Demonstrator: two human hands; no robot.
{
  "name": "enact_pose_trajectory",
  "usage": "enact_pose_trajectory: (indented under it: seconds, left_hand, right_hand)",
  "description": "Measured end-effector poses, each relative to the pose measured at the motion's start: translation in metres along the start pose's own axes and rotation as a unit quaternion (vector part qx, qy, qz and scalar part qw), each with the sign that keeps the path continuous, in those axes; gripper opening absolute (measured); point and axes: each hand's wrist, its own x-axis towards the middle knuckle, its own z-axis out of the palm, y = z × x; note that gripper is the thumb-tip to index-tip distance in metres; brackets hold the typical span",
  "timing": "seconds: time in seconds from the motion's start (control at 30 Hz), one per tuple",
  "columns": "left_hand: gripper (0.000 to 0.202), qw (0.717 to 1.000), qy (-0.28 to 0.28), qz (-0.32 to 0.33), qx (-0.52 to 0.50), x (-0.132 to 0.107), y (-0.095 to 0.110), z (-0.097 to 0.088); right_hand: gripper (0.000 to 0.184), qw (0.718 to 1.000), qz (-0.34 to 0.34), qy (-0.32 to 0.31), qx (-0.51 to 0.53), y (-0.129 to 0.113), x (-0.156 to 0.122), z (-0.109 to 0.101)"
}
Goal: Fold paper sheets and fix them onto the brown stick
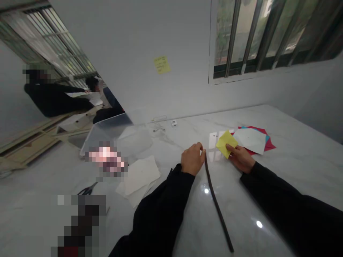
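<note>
My left hand point(192, 159) is closed, with thumb and fingers at the far end of a thin, dark, slightly bent stick point(215, 198). The stick runs across the white marble-look table point(193, 221) toward me. In my right hand point(242, 159) is a yellow square of paper point(226, 143), pinched by thumb and fingers just above the table. Behind that hand lies a stack of paper pieces: white paper point(250, 139) on top, with red paper point(270, 144) and blue showing at the edges.
White sheets point(142, 175) lie left of my left arm, near scissors point(87, 190). A clear plastic box point(118, 132) stands behind them. A small white block point(174, 123) and thin wire point(158, 125) lie by the wall. Other people point(56, 96) are at the left.
</note>
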Motion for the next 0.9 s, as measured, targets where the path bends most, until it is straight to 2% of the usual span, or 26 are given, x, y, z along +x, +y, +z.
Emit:
enact_pose_trajectory:
  seconds: [0.07, 0.17, 0.3, 0.4, 0.47, 0.53, 0.6, 0.77, 0.9]
  left_hand:
    - [0.028, 0.998, -0.059, -0.027, 0.015, -0.003, -0.008, 0.019]
    - [0.036, 0.993, -0.102, -0.046, 0.025, -0.009, -0.012, 0.033]
    - [0.029, 0.995, -0.088, -0.048, -0.031, -0.007, -0.015, 0.033]
    - [0.035, 0.984, -0.053, -0.062, -0.158, -0.007, -0.023, 0.029]
    - [0.04, 0.955, -0.03, -0.094, -0.279, -0.01, -0.027, 0.027]
    - [0.043, 0.9, -0.023, -0.146, -0.41, -0.015, -0.029, 0.027]
    - [0.043, 0.847, -0.015, -0.186, -0.497, -0.02, -0.028, 0.028]
    - [0.041, 0.753, -0.02, -0.251, -0.608, -0.029, -0.024, 0.035]
    - [0.044, 0.704, -0.047, -0.255, -0.661, -0.033, -0.023, 0.042]
  right_hand:
    - [0.023, 1.0, 0.0, 0.003, -0.004, 0.0, 0.002, -0.001]
    - [0.027, 1.0, 0.001, -0.008, -0.024, -0.002, 0.003, 0.0]
    - [0.032, 0.999, 0.011, -0.022, -0.034, -0.004, 0.001, 0.001]
    - [0.029, 0.999, 0.021, -0.032, -0.022, -0.003, 0.0, -0.002]
    - [0.027, 0.999, 0.028, -0.043, -0.008, 0.0, 0.0, -0.004]
    - [0.026, 0.998, 0.033, -0.054, 0.0, 0.003, 0.001, -0.007]
    - [0.026, 0.998, 0.034, -0.061, -0.004, 0.005, 0.001, -0.008]
    - [0.026, 0.995, 0.036, -0.085, -0.036, 0.002, -0.003, -0.006]
    - [0.03, 0.989, 0.035, -0.112, -0.088, -0.001, -0.007, -0.004]
